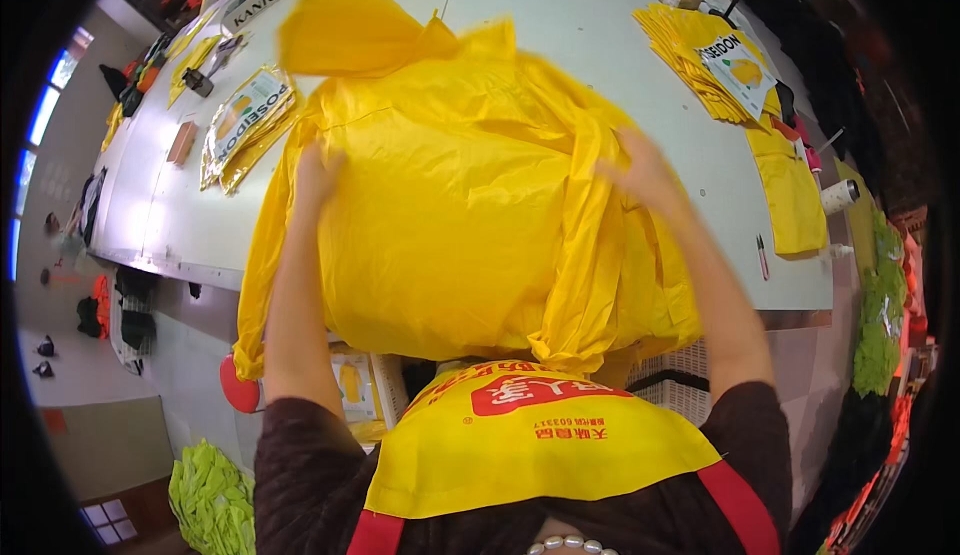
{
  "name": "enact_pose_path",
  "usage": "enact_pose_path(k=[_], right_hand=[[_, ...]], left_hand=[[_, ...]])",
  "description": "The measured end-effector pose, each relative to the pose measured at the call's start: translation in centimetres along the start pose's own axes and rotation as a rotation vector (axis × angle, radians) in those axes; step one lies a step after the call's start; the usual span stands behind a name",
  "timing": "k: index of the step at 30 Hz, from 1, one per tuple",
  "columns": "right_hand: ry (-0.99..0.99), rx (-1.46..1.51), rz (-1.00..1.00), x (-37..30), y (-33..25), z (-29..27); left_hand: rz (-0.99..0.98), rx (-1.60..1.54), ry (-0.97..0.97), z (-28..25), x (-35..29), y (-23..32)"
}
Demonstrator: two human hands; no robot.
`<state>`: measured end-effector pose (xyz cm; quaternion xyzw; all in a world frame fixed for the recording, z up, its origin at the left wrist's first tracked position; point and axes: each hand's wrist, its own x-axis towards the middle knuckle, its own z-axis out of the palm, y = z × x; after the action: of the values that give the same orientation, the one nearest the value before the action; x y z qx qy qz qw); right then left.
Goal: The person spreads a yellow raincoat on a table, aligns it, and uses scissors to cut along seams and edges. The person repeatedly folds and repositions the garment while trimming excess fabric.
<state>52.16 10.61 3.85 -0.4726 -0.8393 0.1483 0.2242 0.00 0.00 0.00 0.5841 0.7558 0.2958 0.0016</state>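
A glossy yellow raincoat (440, 225) lies spread in front of me, its body hanging over the table's near edge. Its hood (350, 30) is at the far left end and looks smeared by motion. My left hand (316, 177) is closed on the coat's left side near the shoulder, with most of its fingers hidden by the cloth. On the opposite side my right hand (640, 167) grips the coat beside the bunched right sleeve (590, 235), slightly blurred. The left sleeve (262, 275) dangles down outside my left forearm.
On the white table (700, 195) lie packaged yellow garments (245, 125) at left and a stack of printed yellow pouches (715, 65) at right. A thread cone (840, 196) and a pen (763, 257) are near the right edge. Green cloth (212, 500) lies on the floor at left.
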Motion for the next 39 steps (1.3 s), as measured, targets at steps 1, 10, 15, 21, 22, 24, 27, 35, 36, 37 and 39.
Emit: enact_pose_path(k=[1, 10, 15, 21, 22, 24, 27, 35, 36, 37, 39], right_hand=[[-0.152, -0.040, 0.108, -3.3, -3.6, 2.2], [-0.011, 0.014, 0.479, -19.6, -3.8, 7.8], [-0.082, -0.095, 0.795, -30.4, 1.6, 0.6], [-0.340, -0.541, 1.235, -36.6, 5.4, -5.2], [-0.082, -0.443, 1.116, -34.5, 4.3, -5.2], [0.285, -0.232, 0.895, -27.7, 2.0, -3.8], [0.318, -0.196, 0.403, -17.5, 0.5, 2.3], [-0.284, -0.508, 0.317, -7.2, 1.2, 10.2], [-0.300, -0.505, 0.366, -6.9, 1.7, 9.7], [-0.318, -0.501, 0.421, -6.6, 2.1, 9.1], [-0.406, -0.514, 0.543, -4.9, 1.9, 8.0]], left_hand=[[0.002, 0.139, -0.022, 1.2, -3.5, -0.6], [-0.046, 0.350, -0.202, 6.0, -17.4, 2.0], [0.119, 0.330, -0.255, 3.1, -19.8, 1.4], [0.250, 0.125, -0.112, 0.8, -24.6, 0.7], [0.265, 0.087, -0.087, 1.0, -24.4, 0.5], [0.300, 0.016, -0.047, 1.4, -24.2, 0.0], [0.321, 0.009, -0.023, 2.0, -22.9, 0.4], [-0.034, -0.003, -0.777, -0.5, -31.2, 0.1], [-0.161, -0.085, -0.794, -0.4, -31.9, 0.2], [-0.284, -0.167, -0.813, 0.0, -32.1, 0.1], [-0.323, -0.202, -1.005, -0.1, -30.0, -0.3]])
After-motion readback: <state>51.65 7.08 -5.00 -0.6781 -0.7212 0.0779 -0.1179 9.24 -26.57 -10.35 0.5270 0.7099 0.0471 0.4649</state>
